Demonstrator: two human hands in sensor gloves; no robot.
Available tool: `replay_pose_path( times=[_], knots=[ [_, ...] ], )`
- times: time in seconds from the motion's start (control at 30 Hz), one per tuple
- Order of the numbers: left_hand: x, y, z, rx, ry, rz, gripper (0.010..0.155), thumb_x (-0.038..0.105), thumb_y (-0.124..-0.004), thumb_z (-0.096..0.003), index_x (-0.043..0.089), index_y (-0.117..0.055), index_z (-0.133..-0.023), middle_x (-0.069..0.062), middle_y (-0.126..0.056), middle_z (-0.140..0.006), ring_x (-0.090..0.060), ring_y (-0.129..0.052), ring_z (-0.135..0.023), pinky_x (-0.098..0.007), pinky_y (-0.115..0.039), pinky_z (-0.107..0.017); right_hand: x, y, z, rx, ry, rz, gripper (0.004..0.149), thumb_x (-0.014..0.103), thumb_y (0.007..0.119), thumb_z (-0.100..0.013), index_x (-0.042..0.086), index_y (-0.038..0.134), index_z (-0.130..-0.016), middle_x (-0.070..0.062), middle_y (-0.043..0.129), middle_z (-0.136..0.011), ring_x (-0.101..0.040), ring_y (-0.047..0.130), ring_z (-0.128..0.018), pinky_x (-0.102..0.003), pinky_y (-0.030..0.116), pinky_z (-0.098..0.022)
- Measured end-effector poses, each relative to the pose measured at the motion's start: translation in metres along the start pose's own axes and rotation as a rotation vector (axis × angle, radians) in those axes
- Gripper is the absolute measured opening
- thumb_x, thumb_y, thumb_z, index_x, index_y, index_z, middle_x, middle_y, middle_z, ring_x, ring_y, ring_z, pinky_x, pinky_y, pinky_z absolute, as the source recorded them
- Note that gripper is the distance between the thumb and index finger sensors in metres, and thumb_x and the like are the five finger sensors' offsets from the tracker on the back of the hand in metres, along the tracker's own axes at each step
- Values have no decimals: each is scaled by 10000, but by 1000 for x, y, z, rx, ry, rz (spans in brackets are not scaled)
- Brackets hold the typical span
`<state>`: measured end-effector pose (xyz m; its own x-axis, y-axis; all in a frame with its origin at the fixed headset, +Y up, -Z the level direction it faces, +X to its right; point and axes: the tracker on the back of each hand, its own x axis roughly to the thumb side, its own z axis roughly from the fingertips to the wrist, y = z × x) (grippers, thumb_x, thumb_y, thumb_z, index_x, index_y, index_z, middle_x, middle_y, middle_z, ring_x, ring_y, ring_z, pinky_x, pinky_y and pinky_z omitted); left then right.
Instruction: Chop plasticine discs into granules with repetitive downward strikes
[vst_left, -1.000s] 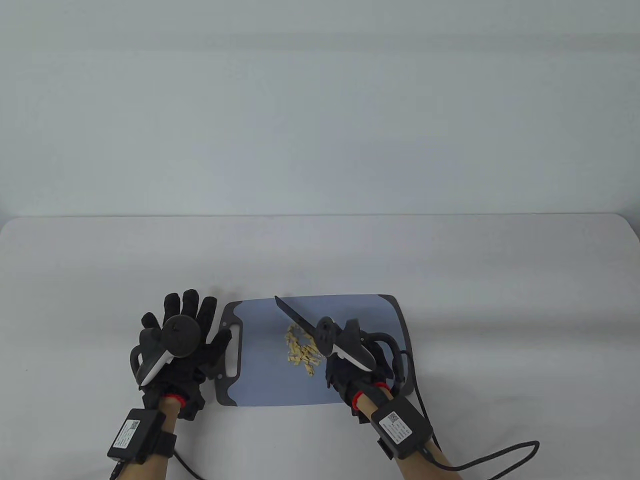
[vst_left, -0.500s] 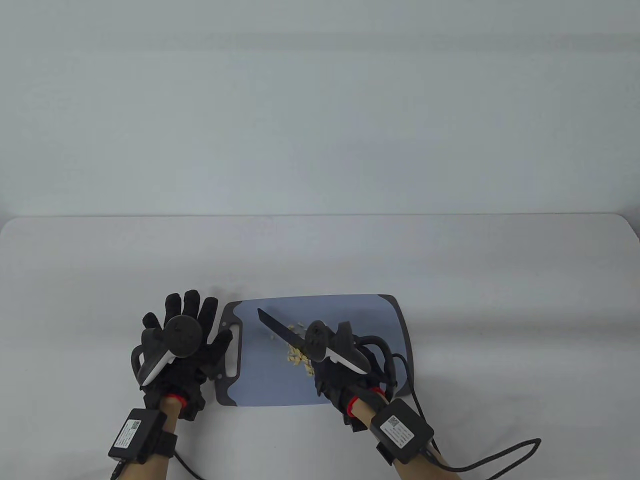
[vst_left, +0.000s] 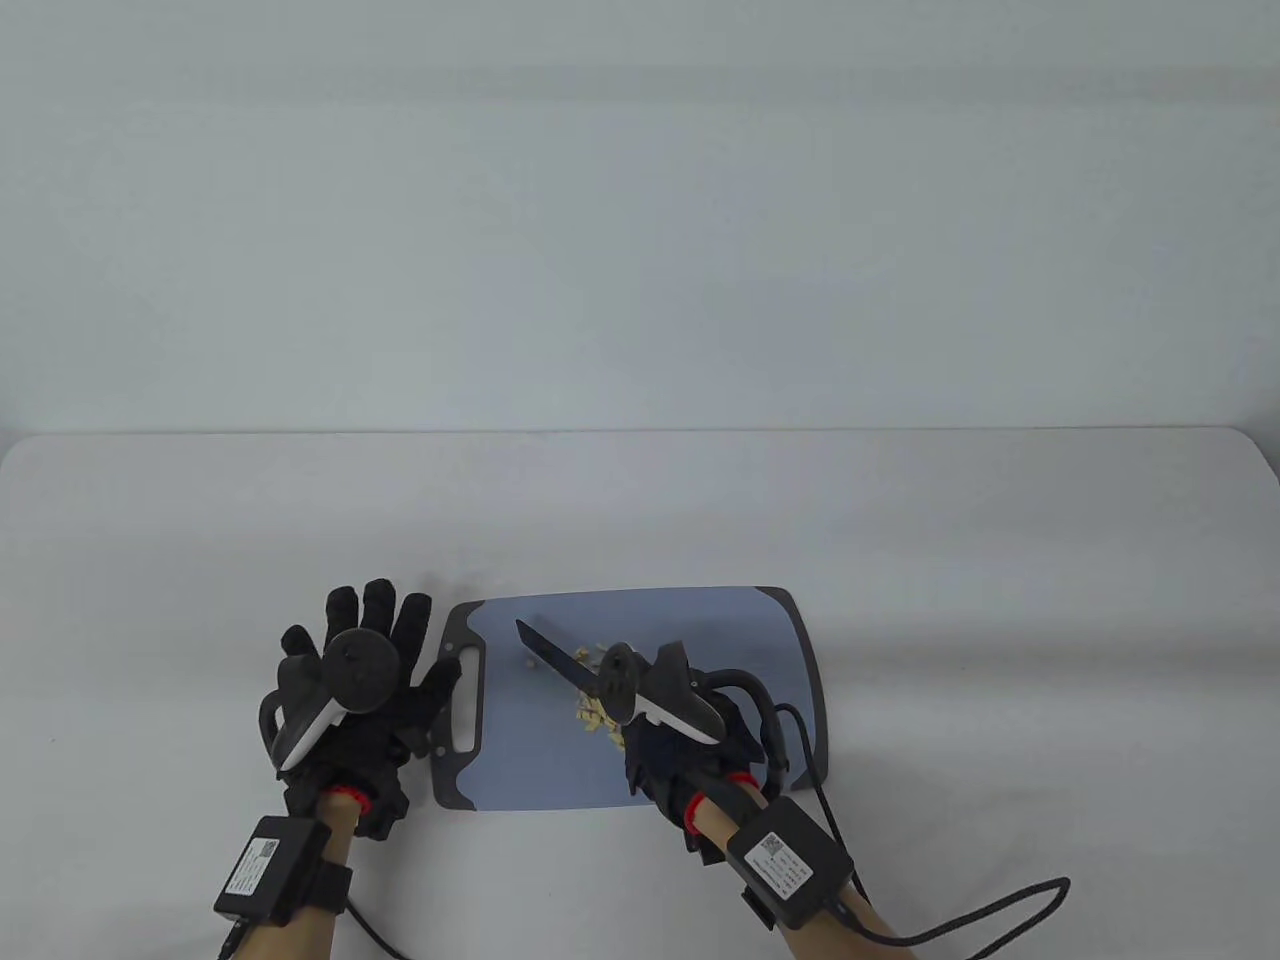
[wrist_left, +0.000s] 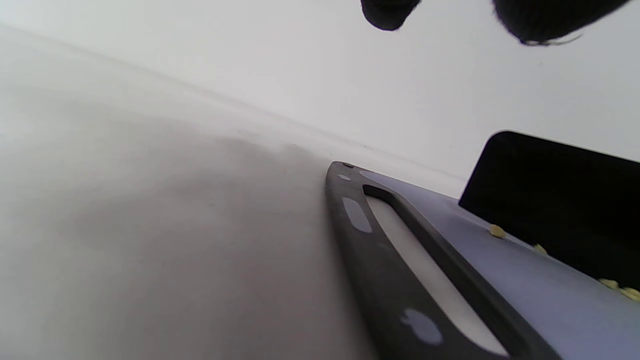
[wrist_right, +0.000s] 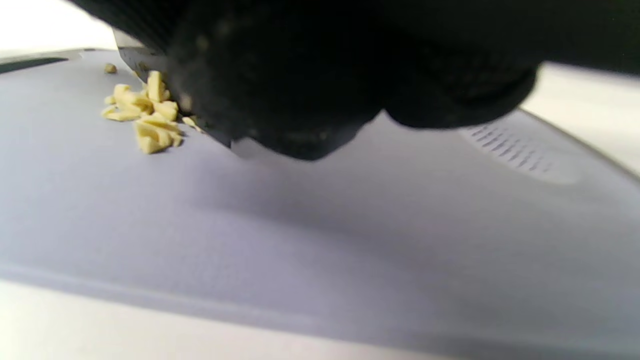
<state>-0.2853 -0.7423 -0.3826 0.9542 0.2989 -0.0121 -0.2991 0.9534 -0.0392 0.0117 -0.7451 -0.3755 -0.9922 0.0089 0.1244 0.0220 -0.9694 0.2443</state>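
At the near edge of the surface (vst_left: 900, 620), your right hand (vst_left: 690, 750) grips the knife (vst_left: 555, 660), blade down among the yellow plasticine pieces (vst_left: 600, 712) mid-board. Strike askew and, I judge, granules may scatter off the cutting board (vst_left: 720, 640). Further left, your left hand (vst_left: 365, 690) lies flat, fingers spread, thumb on the board's handle; ease that pressure and the board could skid.

Wearing black fabric sensor gloves on the left hand (vst_left: 375, 705) and right hand (vst_left: 680, 755), each with a red cuff band at the wrist. Carrying a black-and-white tracker on each hand's back. Sporting black boxes with white labels on both forearms, trailing black cables.
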Motion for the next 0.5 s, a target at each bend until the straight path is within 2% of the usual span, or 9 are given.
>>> replay_pose_path(
  times=[0.1, 0.2, 0.27, 0.33, 0.43, 0.5],
  knots=[
    [2, -1, 1, -1, -6, -10, 823, 817, -576, -384, 496, -387, -1117, 109, -229, -1236, -294, -145, -1209, -717, -119, -758, -3, -9, -1, 26, 0, 14, 441, 498, 728, -476, 277, 803, -850, 111, 983, -542, -45, 1036, -207, -377, 931, -235],
    [0, 0, 0, 3, -1, 0, 822, 815, -578, -384, 496, -389, -1118, 108, -229, -1236, -295, -146, -1209, -716, -116, -759, -6, -17, 6, -47, 32, 76, 438, 502, 728, -477, 287, 805, -851, 108, 988, -538, -36, 1034, -202, -366, 933, -232],
    [0, -1, -1, -1, 2, 2, 823, 814, -578, -385, 495, -387, -1118, 108, -227, -1236, -294, -142, -1209, -716, -113, -759, -7, -20, 11, -17, 7, 16, 437, 504, 726, -480, 289, 802, -853, 109, 988, -540, -34, 1034, -203, -362, 934, -232],
    [1, -2, -1, -6, 0, -8, 822, 815, -577, -384, 496, -386, -1118, 109, -228, -1236, -294, -142, -1209, -717, -116, -759, -3, -20, 15, -9, -11, -1, 437, 502, 726, -482, 287, 800, -854, 107, 987, -540, -35, 1034, -203, -364, 933, -231],
    [1, -2, -1, -6, -3, -10, 823, 815, -577, -384, 495, -386, -1118, 107, -229, -1236, -293, -144, -1209, -717, -117, -759, 5, -11, 15, 22, -4, 70, 434, 507, 724, -481, 294, 802, -852, 112, 987, -539, -30, 1034, -202, -359, 934, -230],
    [1, -1, -1, -2, -3, -7, 822, 815, -577, -384, 497, -387, -1117, 110, -227, -1236, -292, -143, -1208, -717, -117, -759, 4, -5, 13, -7, -3, 74, 441, 507, 717, -474, 291, 792, -851, 124, 980, -534, -25, 1033, -199, -361, 936, -226]
  ],
)
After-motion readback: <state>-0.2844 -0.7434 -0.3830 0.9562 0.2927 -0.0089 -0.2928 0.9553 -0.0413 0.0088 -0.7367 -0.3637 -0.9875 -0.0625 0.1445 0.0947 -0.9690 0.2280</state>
